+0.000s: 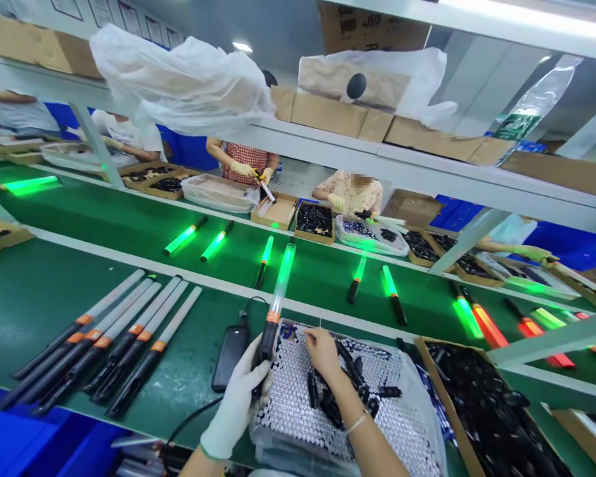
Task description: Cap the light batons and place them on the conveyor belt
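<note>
My left hand (pixel 243 391), in a white glove, is wrapped round the black handle of a light baton (pixel 281 285). The baton stands nearly upright, with an orange band and a clear tube glowing green. My bare right hand (pixel 322 354) is over a plastic-lined tray of batteries (pixel 298 424), its fingers curled together; what they pinch, if anything, is hidden. Silver battery ends pack the tray, and loose black plastic parts (pixel 347 377) lie on top, beside and under my right wrist. A black power bank (pixel 230 358) with a cable lies left of my left hand.
Several unlit batons (pixel 144 338) lie on the green bench at left. Glowing batons (pixel 360 278) are spread along the green belt (pixel 228 271) ahead. A box of black parts (pixel 481 397) stands at right. Gloved co-workers (pixel 248 165) work across the belt, under a white overhead shelf (pixel 328 142).
</note>
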### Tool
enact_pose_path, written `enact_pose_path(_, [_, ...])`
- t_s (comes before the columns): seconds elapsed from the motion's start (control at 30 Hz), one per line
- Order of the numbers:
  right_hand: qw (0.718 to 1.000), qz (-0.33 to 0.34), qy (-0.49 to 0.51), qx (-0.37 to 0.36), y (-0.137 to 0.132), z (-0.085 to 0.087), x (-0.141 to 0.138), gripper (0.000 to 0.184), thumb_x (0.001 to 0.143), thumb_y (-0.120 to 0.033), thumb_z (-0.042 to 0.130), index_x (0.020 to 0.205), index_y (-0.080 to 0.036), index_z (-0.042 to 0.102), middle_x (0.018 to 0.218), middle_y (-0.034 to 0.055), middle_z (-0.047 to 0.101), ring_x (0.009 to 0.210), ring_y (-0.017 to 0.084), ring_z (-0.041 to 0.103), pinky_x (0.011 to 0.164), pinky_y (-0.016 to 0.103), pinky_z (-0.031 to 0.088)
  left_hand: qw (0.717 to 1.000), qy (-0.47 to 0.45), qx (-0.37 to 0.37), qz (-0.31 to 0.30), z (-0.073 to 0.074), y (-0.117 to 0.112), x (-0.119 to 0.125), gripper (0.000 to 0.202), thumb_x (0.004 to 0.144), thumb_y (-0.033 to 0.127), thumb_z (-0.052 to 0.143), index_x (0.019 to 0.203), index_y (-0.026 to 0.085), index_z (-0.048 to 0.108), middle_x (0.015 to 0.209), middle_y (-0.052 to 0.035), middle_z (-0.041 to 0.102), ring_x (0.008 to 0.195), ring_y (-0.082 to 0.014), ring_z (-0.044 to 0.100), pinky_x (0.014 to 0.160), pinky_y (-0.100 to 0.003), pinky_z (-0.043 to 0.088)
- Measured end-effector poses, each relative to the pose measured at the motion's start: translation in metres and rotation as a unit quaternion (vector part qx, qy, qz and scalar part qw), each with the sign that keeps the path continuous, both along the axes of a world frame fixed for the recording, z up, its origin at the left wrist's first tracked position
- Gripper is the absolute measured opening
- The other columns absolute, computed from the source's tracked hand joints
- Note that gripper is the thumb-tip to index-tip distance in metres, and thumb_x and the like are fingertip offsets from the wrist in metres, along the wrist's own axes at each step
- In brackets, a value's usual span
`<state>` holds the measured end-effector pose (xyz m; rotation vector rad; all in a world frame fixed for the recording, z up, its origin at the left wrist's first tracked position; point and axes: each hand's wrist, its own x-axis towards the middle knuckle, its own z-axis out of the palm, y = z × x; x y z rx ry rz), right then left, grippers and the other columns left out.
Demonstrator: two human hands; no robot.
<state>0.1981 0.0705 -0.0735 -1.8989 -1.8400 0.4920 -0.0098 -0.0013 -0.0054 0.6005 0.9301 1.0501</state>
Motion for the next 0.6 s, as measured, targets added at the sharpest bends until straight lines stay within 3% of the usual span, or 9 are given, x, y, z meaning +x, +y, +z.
enact_pose_path(0.13, [0.995,0.084,-0.037,-0.024,0.015,-0.01,-0.029,0.025,0.084,-0.022,0.056,0.103,-0.024,0.073,0.103,0.0077,0.063,0.102,0.02,0.055,0.09,0.031,0.044,0.999,-0.016,-0.032,0.014,-0.009,-0.011,0.01,0.083,0.072,0.039,0.069,0.144,0.027,0.03,0.055,0.0075,0.045,0.042,-0.0057,0.029,0.037,-0.017,0.02])
enact_pose_path(0.27, [0.989,0.134,-0.057,-0.04,0.013,-0.012,-0.033,0.015,0.082,-0.026,0.062,0.088,-0.023,0.075,0.103,0.0075,0.061,0.106,0.023,0.052,0.091,0.033,0.041,0.997,-0.007,-0.048,0.056,-0.011,-0.025,0.006,0.082,0.072,0.04,0.068,0.144,0.026,0.031,0.049,0.0081,0.041,0.042,-0.0071,0.031,0.038,-0.018,0.02])
enact_pose_path(0.47, [0.987,0.155,-0.044,-0.024,0.008,-0.007,-0.03,0.013,0.08,-0.023,0.062,0.086,-0.023,0.073,0.099,0.0057,0.063,0.102,0.023,0.053,0.09,0.035,0.041,0.995,0.014,-0.052,0.086,-0.013,-0.034,0.006,0.084,0.071,0.046,0.068,0.145,0.026,0.031,0.047,0.0072,0.044,0.041,-0.0086,0.034,0.038,-0.019,0.022])
enact_pose_path(0.6, [0.989,0.15,0.004,0.005,0.008,0.0,-0.033,0.014,0.083,-0.023,0.058,0.081,-0.019,0.071,0.092,0.0065,0.065,0.098,0.022,0.056,0.091,0.035,0.041,0.991,0.073,-0.037,0.106,-0.018,-0.028,0.008,0.073,0.075,0.056,0.062,0.139,0.027,0.043,0.052,0.0042,0.052,0.039,-0.0104,0.038,0.036,-0.023,0.027])
